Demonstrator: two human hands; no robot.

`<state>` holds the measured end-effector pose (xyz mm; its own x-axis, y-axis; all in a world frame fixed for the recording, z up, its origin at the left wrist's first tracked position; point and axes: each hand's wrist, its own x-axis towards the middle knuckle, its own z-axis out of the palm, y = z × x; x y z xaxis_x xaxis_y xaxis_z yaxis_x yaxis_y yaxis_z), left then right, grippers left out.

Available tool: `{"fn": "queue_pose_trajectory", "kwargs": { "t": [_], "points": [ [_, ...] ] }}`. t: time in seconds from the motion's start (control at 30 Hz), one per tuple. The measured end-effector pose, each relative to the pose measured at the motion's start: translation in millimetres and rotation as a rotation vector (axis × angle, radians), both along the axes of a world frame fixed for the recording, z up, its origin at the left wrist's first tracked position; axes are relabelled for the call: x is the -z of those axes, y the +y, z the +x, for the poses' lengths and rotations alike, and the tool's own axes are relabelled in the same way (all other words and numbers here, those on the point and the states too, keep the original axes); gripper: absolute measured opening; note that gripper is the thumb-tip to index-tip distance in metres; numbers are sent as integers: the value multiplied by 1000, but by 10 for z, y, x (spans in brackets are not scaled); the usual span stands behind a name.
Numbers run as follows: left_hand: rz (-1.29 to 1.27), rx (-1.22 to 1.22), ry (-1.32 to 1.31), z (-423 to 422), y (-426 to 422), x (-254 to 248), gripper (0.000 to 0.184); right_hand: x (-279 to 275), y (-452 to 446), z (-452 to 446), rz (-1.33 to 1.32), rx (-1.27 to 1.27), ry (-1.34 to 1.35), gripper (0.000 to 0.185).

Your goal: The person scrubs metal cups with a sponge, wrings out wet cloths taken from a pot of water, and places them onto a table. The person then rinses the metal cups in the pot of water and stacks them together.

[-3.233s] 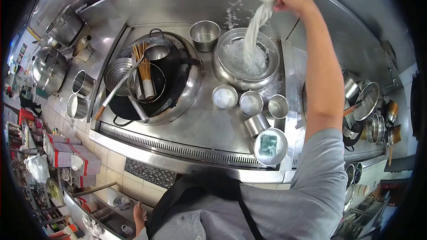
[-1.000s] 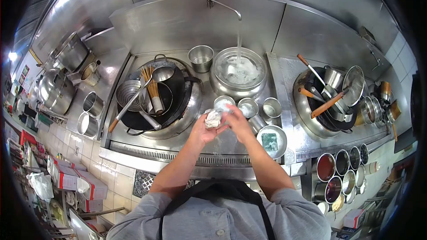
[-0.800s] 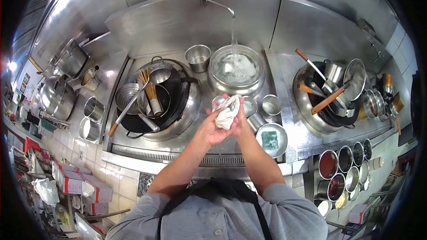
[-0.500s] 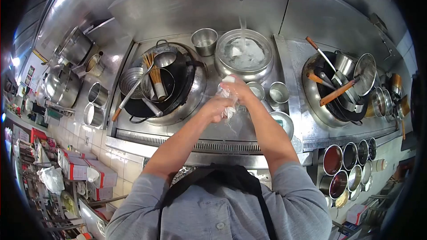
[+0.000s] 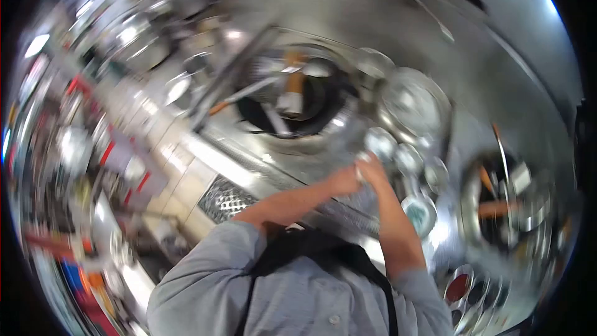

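Note:
My left hand [image 5: 346, 181] and my right hand [image 5: 373, 170] are closed together above the front of the steel counter, smeared by motion. Between them shows a bit of a wet white cloth [image 5: 362, 158]; the fingers hide most of it. Just beyond my right hand stand small steel containers, the nearest a round one [image 5: 380, 144]. Further back is a wide steel pot [image 5: 387, 110] with cloudy water. A round dish with a greenish bottom [image 5: 418, 214] lies right of my right forearm.
To the left, a black wok [image 5: 252, 111] holds a bamboo brush [image 5: 294, 87] and a long-handled ladle [image 5: 249, 91]. Another wok [image 5: 471, 214] with wooden-handled tools stands right. Sauce containers [image 5: 459, 287] line the lower right. Boxes [image 5: 127, 155] are stacked left, beyond the stove edge [image 5: 217, 154].
My view has swung left and tilted, blurring the scene. My hands stay together, but less of the cloth shows between them. The pot and woks now appear further right in view.

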<state>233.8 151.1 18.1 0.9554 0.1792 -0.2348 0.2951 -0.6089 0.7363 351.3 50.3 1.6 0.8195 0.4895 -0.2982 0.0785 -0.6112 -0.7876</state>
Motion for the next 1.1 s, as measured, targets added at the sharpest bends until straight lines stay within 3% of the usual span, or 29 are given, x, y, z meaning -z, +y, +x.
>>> {"fn": "queue_pose_trajectory", "kwargs": {
  "t": [0.03, 0.07, 0.1, 0.13, 0.2, 0.27, 0.3, 0.33, 0.37, 0.4, 0.43, 0.47, 0.5, 0.53, 0.6, 0.63, 0.67, 0.7, 0.73, 0.8, 0.93, 1.03, 1.1],
  "points": [
    [-135, -14, -211, -179, 126, 108, 46, -373, -10, -267, 301, 14, 390, 92],
    [-236, -101, -5, -490, 350, -331, 45, -239, -19, -374, 489, -15, 596, 83],
    [-369, -187, 192, -847, 484, -786, 44, -108, -72, -336, 449, -150, 712, 64],
    [-354, -275, 65, -1165, 727, -592, 44, -159, -160, -419, 516, -268, 695, 54],
    [-276, -419, -178, -1864, 1097, -28, 45, -227, -319, -603, 522, -122, 779, 48],
    [-408, -758, -234, -2887, 1393, -390, 45, 55, -491, -563, 451, -17, 882, 46],
    [-380, -1025, -162, -3304, 1590, -59, 40, 125, -528, -551, 394, 42, 896, 43],
    [-480, -1152, -361, -3835, 1860, 549, 36, 251, -562, -502, 299, 40, 859, 40],
    [-595, -1350, -659, -4279, 1762, 197, 31, 372, -620, -360, 217, 46, 815, 37],
    [-532, -1628, -457, -4907, 1844, 323, 26, 584, -649, -234, 240, 29, 796, 37],
    [-518, -1913, -481, -5298, 1718, -100, 25, 859, -644, -113, 267, 20, 775, 36],
    [-263, -2145, -651, -5859, 1804, 287, 26, 993, -597, -64, 299, 14, 751, 36],
    [-418, -2254, -1005, -6221, 1746, 98, 26, 912, -523, -78, 213, -15, 739, 36],
    [-417, -2478, -1222, -6426, 1680, -315, 30, 559, -360, -236, 129, -39, 725, 35],
    [-248, -2557, -1430, -7049, 1682, -514, 37, 175, -73, -474, 66, -78, 685, 34],
    [-51, -2662, -1267, -7464, 1795, -369, 48, 102, 14, -546, 85, -93, 661, 33],
    [-221, -2550, -969, -7725, 1756, -555, 63, 51, 108, -617, 107, -108, 637, 32],
    [-266, -2582, -989, -8047, 1910, -465, 74, 7, 195, -656, 81, -160, 617, 33],
    [-423, -2618, -710, -8314, 1981, -499, 88, -29, 261, -670, 55, -209, 596, 35],
    [-406, -2711, -406, -8331, 2090, -766, 95, -99, 347, -705, -8, -299, 544, 36],
    [328, -2424, 280, -8510, 2341, -678, 90, -282, 210, -705, -59, -340, 453, 32],
    [690, -2178, 449, -8309, 2453, -347, 87, -502, -86, -465, 42, -315, 380, 29],
    [891, -2145, 466, -7945, 2347, -123, 85, -889, -279, -156, -7, -265, 249, 31]
  ]
}}
